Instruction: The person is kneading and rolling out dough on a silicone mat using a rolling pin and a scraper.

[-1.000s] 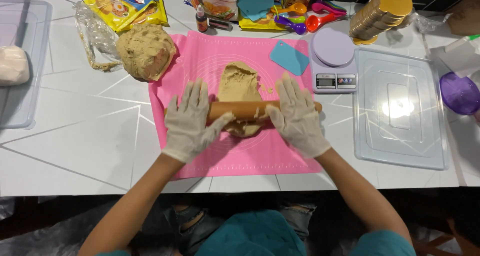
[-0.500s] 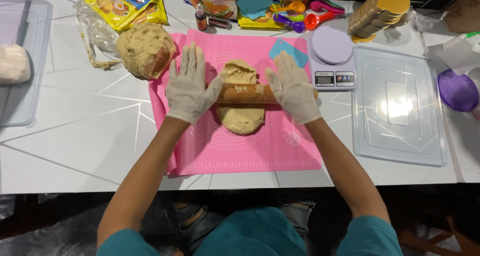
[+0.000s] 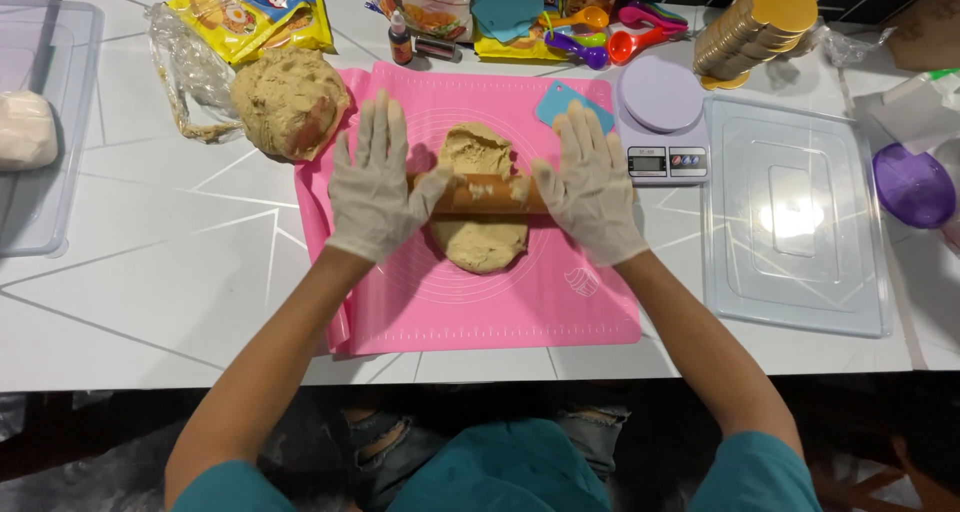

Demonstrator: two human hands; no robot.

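Head view: a rolling pin (image 3: 485,194) is pressed onto the dough (image 3: 481,204) mid-mat (image 3: 560,302) under the flat, open left hand (image 3: 377,184) and right hand (image 3: 592,187), and sticking, seemingly begun, could tear it.

1. Gloved left hand (image 3: 375,187) and gloved right hand (image 3: 590,187) lie flat, fingers spread, on the ends of a wooden rolling pin (image 3: 487,194).
2. Pin lies across a flattened tan dough piece (image 3: 480,237) on a pink silicone mat (image 3: 480,302).
3. Big round tan dough ball (image 3: 288,102) sits at the mat's far-left corner.
4. Lilac kitchen scale (image 3: 663,122) just right of the mat, clear plastic lid (image 3: 795,217) beside it.
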